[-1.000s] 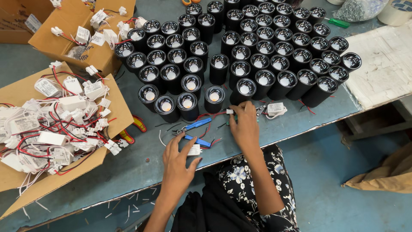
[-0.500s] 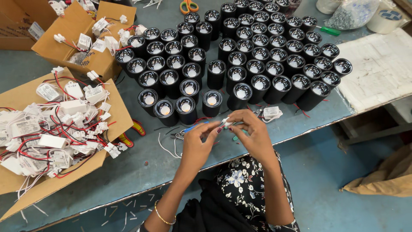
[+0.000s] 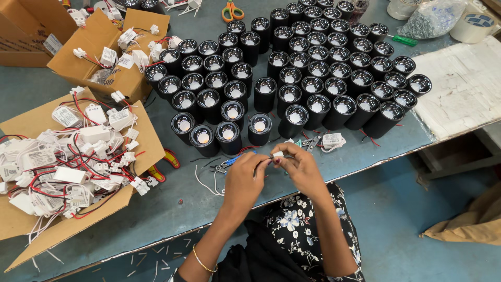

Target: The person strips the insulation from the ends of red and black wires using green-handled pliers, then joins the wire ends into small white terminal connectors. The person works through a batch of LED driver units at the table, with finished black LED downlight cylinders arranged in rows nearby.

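Left hand (image 3: 244,180), right hand (image 3: 298,168) raised together, fingers (image 3: 269,159) pinched, fingertips meeting.

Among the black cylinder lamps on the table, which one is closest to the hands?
The black lamp at the front edge of the group, directly beyond the small white connector pinched by both hands; the other lamps stand farther back or aside.

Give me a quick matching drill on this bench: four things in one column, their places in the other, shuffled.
Things:
1. small white connector
2. orange-handled scissors
3. green-handled screwdriver
4. open cardboard box of white drivers with red wires

Places:
A. far edge of the table, beyond the black lamp housings
B. left of the hands, at the near edge
C. pinched between the left hand and right hand
D. right of the housings, beside a bag of screws

Pairs: 1-C, 2-A, 3-D, 4-B
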Available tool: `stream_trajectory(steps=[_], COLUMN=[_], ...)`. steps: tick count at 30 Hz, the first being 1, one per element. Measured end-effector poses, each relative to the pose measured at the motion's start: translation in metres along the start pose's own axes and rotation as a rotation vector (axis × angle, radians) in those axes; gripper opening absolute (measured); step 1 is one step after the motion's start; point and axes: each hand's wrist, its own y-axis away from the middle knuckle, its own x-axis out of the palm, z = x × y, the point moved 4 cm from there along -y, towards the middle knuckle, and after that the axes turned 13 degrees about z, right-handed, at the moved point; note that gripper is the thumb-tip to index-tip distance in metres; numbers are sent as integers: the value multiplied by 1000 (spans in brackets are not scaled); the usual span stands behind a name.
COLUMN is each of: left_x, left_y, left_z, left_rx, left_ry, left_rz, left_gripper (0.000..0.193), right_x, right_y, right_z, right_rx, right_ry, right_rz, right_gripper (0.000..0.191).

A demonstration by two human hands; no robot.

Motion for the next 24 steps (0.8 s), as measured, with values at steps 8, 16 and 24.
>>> stream_trajectory(steps=[8, 16, 24], left_x=[12, 10, -3], left_y=[-10, -11, -26], left_z=[33, 30, 17], left_rx=[-240, -219, -153], left_ry=[460, 316, 93], left_rz=[-22, -47, 57], left_gripper=[13, 13, 27], right_x=[3, 1, -31], right_y=[-11, -8, -1], right_z=[-4, -9, 3], right_rx=[2, -58, -93], right_ry=[-264, -195, -122], right_rz=[14, -12, -217], right_gripper=[21, 25, 27])
